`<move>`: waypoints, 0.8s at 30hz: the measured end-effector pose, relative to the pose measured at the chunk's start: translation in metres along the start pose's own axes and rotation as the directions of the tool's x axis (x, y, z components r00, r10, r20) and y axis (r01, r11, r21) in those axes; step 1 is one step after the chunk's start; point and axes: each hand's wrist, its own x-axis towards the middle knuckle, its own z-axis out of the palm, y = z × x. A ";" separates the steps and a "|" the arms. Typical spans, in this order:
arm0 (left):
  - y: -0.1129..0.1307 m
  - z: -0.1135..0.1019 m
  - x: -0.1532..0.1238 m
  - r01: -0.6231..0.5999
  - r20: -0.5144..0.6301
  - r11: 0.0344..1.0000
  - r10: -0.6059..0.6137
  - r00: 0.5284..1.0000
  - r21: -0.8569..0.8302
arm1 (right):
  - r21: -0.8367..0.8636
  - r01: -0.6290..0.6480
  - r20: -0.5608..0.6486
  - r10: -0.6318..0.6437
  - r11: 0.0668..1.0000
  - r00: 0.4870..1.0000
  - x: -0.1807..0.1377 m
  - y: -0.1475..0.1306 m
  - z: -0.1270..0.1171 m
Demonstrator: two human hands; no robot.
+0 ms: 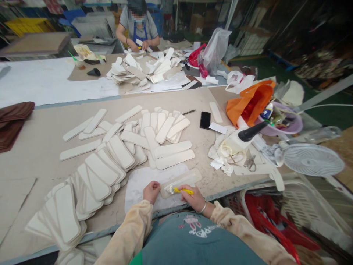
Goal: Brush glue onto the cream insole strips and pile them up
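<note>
In front of me a long pale panel with rounded corners (190,178) lies on a white sheet (140,180). White paste covers part of its near left end. My right hand (194,198) is closed around a small yellow-handled brush (186,191), its tip in the paste. At the panel's left end, my left hand (151,192) has its fingers pinched together; whether they grip the edge is too small to tell. Beyond and to the left spreads a large heap of white rounded panels (100,169), stacked and overlapping.
On the right stand a white bottle with a black nozzle (234,141), scissors (250,163), a phone (205,120), an orange bag (249,101), a purple basin (293,121) and a white fan (313,159). Brown pieces (13,125) lie far left. A co-worker (139,27) sits opposite.
</note>
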 end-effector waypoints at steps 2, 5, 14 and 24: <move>-0.001 0.000 0.000 0.001 -0.001 1.000 -0.001 1.000 0.006 | 0.053 -0.030 0.049 0.027 0.998 0.998 0.007 -0.001 0.011; -0.002 0.000 0.001 0.002 0.004 1.000 -0.002 1.000 0.003 | 0.115 -0.080 0.048 0.075 0.990 0.996 0.015 0.001 0.016; -0.004 0.002 0.002 -0.006 0.007 1.000 0.006 1.000 -0.029 | 0.136 -0.152 -0.302 0.187 0.979 0.935 0.006 0.022 -0.052; 0.001 -0.002 0.003 -0.004 0.013 1.000 0.004 1.000 -0.009 | 0.068 -0.130 -0.341 0.145 0.989 0.929 -0.012 0.027 -0.060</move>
